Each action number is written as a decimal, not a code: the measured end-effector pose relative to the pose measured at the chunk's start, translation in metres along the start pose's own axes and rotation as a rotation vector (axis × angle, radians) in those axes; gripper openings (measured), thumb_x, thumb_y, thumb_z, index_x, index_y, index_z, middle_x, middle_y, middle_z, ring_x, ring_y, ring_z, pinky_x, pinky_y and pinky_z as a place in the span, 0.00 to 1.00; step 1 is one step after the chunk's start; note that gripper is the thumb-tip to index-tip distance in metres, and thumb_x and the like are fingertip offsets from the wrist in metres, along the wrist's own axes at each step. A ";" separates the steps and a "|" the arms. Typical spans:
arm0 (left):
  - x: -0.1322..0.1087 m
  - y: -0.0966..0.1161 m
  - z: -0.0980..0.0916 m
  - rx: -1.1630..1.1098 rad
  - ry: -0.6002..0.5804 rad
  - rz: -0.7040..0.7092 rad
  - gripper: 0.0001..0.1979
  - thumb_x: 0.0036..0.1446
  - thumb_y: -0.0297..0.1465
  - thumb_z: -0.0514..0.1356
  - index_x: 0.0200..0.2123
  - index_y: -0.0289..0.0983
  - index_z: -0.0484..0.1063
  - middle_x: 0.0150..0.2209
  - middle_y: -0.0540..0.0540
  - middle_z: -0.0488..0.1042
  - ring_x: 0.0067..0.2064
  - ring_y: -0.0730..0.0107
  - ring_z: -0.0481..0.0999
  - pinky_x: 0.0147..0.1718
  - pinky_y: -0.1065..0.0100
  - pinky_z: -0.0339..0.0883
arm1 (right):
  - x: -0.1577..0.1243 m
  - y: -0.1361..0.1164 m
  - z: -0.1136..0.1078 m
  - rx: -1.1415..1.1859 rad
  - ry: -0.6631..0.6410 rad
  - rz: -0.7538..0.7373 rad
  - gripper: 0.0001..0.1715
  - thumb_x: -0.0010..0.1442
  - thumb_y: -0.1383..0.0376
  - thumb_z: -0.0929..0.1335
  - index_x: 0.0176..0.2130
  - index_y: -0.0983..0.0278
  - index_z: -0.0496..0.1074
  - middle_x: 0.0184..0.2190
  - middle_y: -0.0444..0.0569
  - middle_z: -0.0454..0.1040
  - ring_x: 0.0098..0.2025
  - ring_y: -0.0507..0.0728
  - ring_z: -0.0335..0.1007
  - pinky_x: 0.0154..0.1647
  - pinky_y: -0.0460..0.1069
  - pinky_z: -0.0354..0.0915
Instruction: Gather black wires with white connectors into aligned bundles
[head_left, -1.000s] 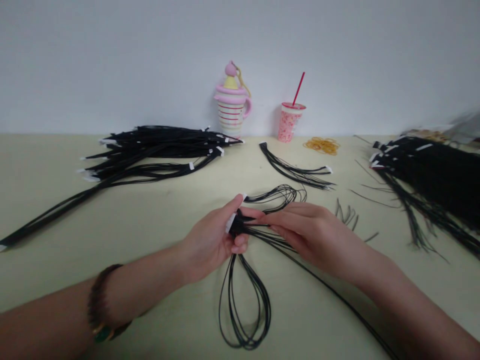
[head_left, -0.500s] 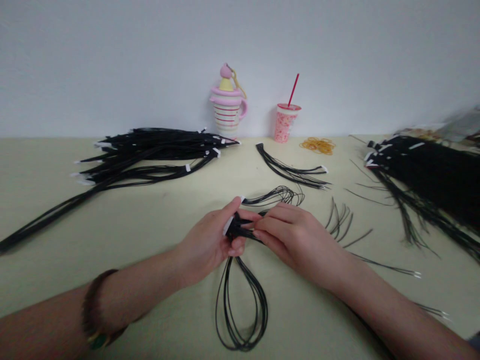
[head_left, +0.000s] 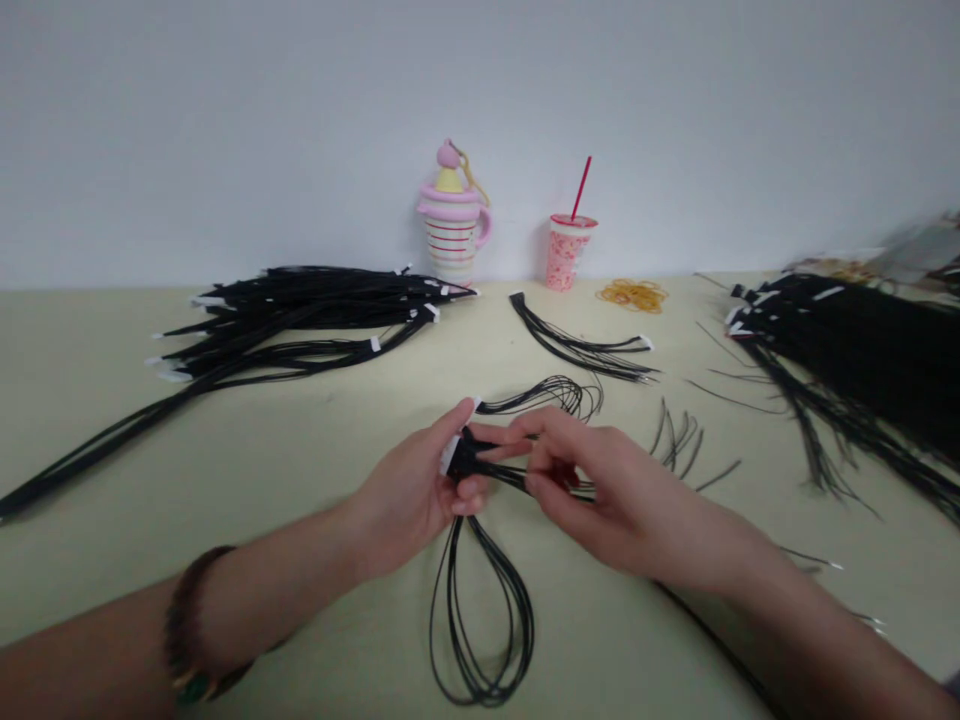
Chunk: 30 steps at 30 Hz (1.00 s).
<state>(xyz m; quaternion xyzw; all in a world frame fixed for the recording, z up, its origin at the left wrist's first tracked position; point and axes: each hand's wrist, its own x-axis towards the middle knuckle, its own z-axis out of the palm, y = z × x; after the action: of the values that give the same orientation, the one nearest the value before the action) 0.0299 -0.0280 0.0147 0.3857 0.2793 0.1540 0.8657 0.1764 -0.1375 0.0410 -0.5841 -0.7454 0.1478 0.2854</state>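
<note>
My left hand (head_left: 416, 495) is closed around a black wire harness (head_left: 484, 690), gripping it near its white connector (head_left: 449, 455). Below the fingers, part of the wires hangs down in a long loop on the table. Another wire bunch with a white end curls out behind the thumb. Just to the right, my right hand (head_left: 600, 490) is closed on the black wires that run out from the connector, thumb low and index finger raised over them. The palm hides where these wires pass; loose ends with bare tips show beyond the right forearm.
A pile of black harnesses (head_left: 300, 310) lies back left, and a larger bundle (head_left: 862, 350) at the right. Behind stand a pink-lidded mug (head_left: 450, 235) and a cup with a straw (head_left: 570, 255). Yellow rubber bands (head_left: 632, 295) and a short harness (head_left: 577, 345) lie nearby.
My right hand has slid a little to the right along the wires, and its index finger has lifted. The left hand keeps its grip on the connector end.
</note>
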 end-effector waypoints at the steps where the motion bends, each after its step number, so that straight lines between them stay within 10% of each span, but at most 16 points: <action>1: 0.000 0.001 -0.001 -0.014 -0.004 -0.010 0.16 0.57 0.40 0.52 0.30 0.33 0.71 0.26 0.48 0.69 0.18 0.83 0.57 0.16 0.76 0.53 | -0.002 0.000 -0.008 0.132 -0.027 0.016 0.14 0.59 0.72 0.61 0.45 0.66 0.67 0.24 0.45 0.72 0.25 0.49 0.67 0.26 0.44 0.64; 3: 0.001 0.003 -0.002 -0.027 0.008 -0.025 0.16 0.57 0.38 0.53 0.32 0.32 0.72 0.31 0.43 0.73 0.17 0.83 0.57 0.16 0.76 0.53 | -0.008 0.004 -0.028 0.262 0.000 0.040 0.16 0.60 0.72 0.57 0.33 0.68 0.72 0.15 0.42 0.69 0.16 0.46 0.62 0.17 0.41 0.58; 6: 0.001 0.003 -0.003 -0.051 0.038 -0.019 0.14 0.57 0.37 0.54 0.31 0.31 0.72 0.42 0.34 0.74 0.17 0.85 0.57 0.16 0.77 0.53 | -0.017 0.016 -0.063 0.019 0.564 0.249 0.33 0.58 0.76 0.45 0.26 0.73 0.72 0.18 0.42 0.73 0.12 0.42 0.61 0.15 0.42 0.51; 8: 0.001 0.003 -0.002 -0.065 0.044 -0.011 0.14 0.57 0.36 0.54 0.30 0.31 0.71 0.43 0.31 0.73 0.17 0.85 0.57 0.15 0.78 0.53 | -0.022 0.024 -0.083 -0.101 1.015 0.270 0.34 0.60 0.73 0.46 0.23 0.71 0.74 0.28 0.45 0.77 0.23 0.48 0.71 0.15 0.43 0.49; 10: 0.000 0.003 0.000 -0.067 0.051 -0.017 0.14 0.57 0.36 0.53 0.29 0.31 0.71 0.42 0.30 0.74 0.16 0.85 0.56 0.15 0.78 0.52 | -0.025 0.029 -0.095 0.073 1.132 0.201 0.33 0.63 0.69 0.48 0.24 0.70 0.74 0.35 0.45 0.76 0.37 0.54 0.73 0.20 0.45 0.48; 15: -0.001 0.005 0.001 -0.051 0.030 -0.092 0.18 0.58 0.36 0.50 0.25 0.30 0.72 0.36 0.30 0.76 0.15 0.88 0.52 0.14 0.79 0.49 | -0.014 0.026 -0.075 0.665 0.787 0.146 0.18 0.64 0.62 0.56 0.30 0.57 0.71 0.34 0.41 0.74 0.28 0.47 0.67 0.25 0.46 0.57; 20: -0.001 0.005 0.000 0.002 0.000 -0.118 0.19 0.58 0.37 0.50 0.24 0.31 0.72 0.29 0.35 0.76 0.14 0.87 0.49 0.13 0.79 0.44 | 0.007 0.005 -0.008 0.315 0.384 0.216 0.07 0.55 0.66 0.66 0.28 0.66 0.73 0.19 0.43 0.70 0.20 0.48 0.63 0.19 0.42 0.58; 25: -0.001 0.003 0.002 0.057 -0.010 -0.081 0.21 0.58 0.39 0.50 0.20 0.31 0.70 0.14 0.50 0.63 0.14 0.85 0.48 0.13 0.78 0.40 | 0.014 -0.003 0.026 0.155 0.335 0.231 0.13 0.57 0.62 0.64 0.27 0.67 0.73 0.20 0.45 0.72 0.21 0.48 0.65 0.22 0.43 0.59; 30: -0.001 0.002 0.003 0.093 -0.011 -0.076 0.21 0.58 0.39 0.49 0.21 0.32 0.70 0.19 0.44 0.71 0.15 0.85 0.48 0.14 0.77 0.40 | 0.013 0.002 0.024 0.164 0.314 0.285 0.12 0.56 0.64 0.64 0.26 0.67 0.71 0.19 0.45 0.72 0.21 0.48 0.65 0.22 0.43 0.58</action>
<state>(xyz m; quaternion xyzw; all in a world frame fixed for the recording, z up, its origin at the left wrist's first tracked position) 0.0310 -0.0288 0.0184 0.4153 0.2961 0.1058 0.8536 0.1617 -0.1218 0.0235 -0.6743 -0.5871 0.1539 0.4206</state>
